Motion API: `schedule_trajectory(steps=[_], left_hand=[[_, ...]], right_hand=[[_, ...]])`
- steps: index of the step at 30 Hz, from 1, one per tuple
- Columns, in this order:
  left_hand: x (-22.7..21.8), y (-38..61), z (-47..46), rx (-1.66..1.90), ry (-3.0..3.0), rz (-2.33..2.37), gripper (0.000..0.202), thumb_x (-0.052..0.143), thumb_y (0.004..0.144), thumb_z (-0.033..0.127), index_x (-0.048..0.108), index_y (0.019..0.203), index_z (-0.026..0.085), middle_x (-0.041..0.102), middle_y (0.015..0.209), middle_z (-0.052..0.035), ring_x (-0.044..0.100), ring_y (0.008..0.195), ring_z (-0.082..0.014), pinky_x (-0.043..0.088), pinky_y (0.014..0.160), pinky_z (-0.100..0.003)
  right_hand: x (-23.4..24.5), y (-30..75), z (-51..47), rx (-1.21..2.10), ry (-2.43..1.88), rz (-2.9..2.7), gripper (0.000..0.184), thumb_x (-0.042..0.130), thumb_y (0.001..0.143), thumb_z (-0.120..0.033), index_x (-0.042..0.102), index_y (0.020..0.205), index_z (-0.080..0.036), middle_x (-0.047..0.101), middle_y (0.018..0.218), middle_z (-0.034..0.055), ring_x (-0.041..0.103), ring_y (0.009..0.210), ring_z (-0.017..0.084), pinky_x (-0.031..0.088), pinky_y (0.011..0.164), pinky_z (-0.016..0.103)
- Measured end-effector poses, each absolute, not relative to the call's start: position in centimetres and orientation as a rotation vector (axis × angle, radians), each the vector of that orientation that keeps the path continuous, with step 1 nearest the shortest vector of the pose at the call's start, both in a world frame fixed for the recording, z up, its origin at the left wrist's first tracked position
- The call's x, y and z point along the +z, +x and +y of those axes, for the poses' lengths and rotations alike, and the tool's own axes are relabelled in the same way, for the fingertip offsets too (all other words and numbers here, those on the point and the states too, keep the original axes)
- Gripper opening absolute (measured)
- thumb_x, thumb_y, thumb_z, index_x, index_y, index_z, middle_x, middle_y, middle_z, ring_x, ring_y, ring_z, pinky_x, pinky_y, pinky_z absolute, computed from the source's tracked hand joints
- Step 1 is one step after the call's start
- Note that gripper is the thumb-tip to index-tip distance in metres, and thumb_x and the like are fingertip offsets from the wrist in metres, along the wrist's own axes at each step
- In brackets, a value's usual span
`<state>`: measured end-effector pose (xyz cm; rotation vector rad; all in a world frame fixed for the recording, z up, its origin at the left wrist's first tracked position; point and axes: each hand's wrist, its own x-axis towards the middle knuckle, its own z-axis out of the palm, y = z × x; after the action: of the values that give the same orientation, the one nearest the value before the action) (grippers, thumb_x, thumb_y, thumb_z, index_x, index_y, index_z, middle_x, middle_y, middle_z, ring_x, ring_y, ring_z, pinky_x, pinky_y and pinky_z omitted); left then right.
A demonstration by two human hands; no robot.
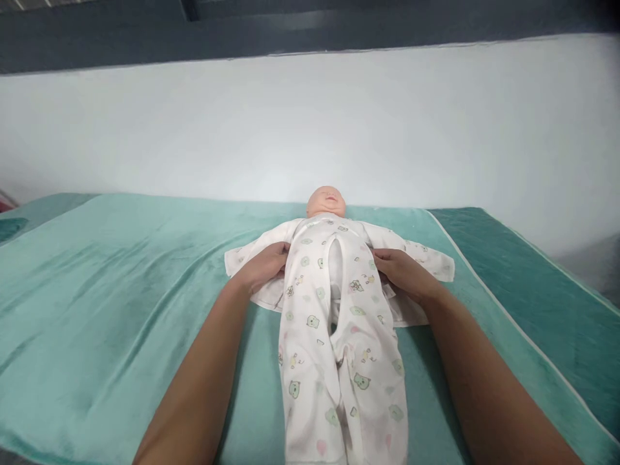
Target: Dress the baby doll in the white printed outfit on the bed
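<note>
A green blanket (pixel 145 310) covers the surface. Printed trousers (pixel 361 323) run from near the middle of its far edge toward the near one, over a white jacket (pixel 429 261), sleeves spread sideways. The person's left hand (pixel 266 263) and right hand (pixel 403 271) touch the trousers' sides, fingertips hidden; whether they grip cannot be told. A doll's head (pixel 325 201) lies by the far edge.

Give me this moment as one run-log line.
left hand: at trousers edge; right hand: at opposite edge; doll: face up on green blanket

We see white cloth trousers (pixel 310 361) with green animal prints; the teal plush blanket (pixel 121 310) darkens toward its right edge.
</note>
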<state>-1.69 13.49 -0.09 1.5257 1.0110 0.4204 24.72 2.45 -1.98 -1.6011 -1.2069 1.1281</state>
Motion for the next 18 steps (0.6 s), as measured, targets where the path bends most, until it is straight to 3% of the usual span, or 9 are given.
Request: schedule_trajectory(steps=[4,7,13,18], left_hand=[[-0.6,-2.1,13.9,0.426,1.403,0.816,0.033,0.069,0.072,0.025,0.06,0.103,0.017,0.065,0.1,-0.0034,0.06,0.086,-0.0146,0.05,0.077,-0.027],[-1.1,-2.2,14.1,0.445,1.353,0.769,0.044,0.072,0.07,0.022,0.059,0.111,0.017,0.066,0.104,-0.0053,0.062,0.087,-0.0147,0.052,0.078,-0.028],[-1.3,-1.9,13.3,0.441,1.356,0.854,0.039,0.072,0.068,0.022,0.063,0.106,0.017,0.07,0.088,-0.0064,0.067,0.084,-0.0208,0.055,0.077,-0.034],[-1.3,-2.0,12.8,0.435,1.371,0.828,0.034,0.066,0.069,0.019,0.066,0.103,0.019,0.073,0.091,-0.0077,0.069,0.086,-0.0239,0.057,0.073,-0.033]], right_hand=[[-2.2,24.8,2.5,1.286,-1.464,-1.126,0.034,0.076,0.068,-0.046,0.062,0.078,-0.017,0.062,0.076,0.0017,0.054,0.069,0.014,0.042,0.06,0.024],[-2.5,24.9,2.6,1.322,-1.397,-1.097,0.039,0.078,0.067,-0.046,0.067,0.091,-0.018,0.065,0.08,0.0034,0.058,0.072,0.016,0.044,0.061,0.026],[-2.9,25.3,2.8,1.346,-1.352,-1.104,0.042,0.076,0.069,-0.043,0.069,0.1,-0.017,0.066,0.08,0.0036,0.056,0.067,0.014,0.044,0.059,0.026],[-2.8,25.5,2.7,1.383,-1.282,-1.108,0.042,0.075,0.071,-0.039,0.067,0.107,-0.017,0.068,0.089,0.0043,0.059,0.072,0.014,0.047,0.062,0.025]])
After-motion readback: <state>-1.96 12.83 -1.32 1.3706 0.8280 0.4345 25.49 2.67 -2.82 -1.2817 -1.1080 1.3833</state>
